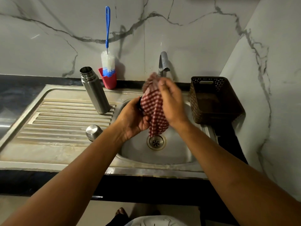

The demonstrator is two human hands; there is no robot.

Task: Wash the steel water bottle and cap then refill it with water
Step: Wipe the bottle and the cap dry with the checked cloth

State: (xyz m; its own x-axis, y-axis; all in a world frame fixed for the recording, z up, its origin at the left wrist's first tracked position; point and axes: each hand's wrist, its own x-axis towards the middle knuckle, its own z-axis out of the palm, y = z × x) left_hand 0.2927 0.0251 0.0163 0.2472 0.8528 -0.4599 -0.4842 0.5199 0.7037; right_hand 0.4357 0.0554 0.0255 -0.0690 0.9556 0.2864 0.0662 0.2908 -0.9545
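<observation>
Over the sink, the left hand curls round a checked cloth wrapped about something small and dark, and the right hand pinches its top. It seems best to rub firmly and stay above the basin. The cap lies on the draining surface, with the bottle upright and open beyond.

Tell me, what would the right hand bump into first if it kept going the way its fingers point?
The right hand already holds the cloth; pushed on, it would likely meet the tap just behind, though depth is hard to judge.
</observation>
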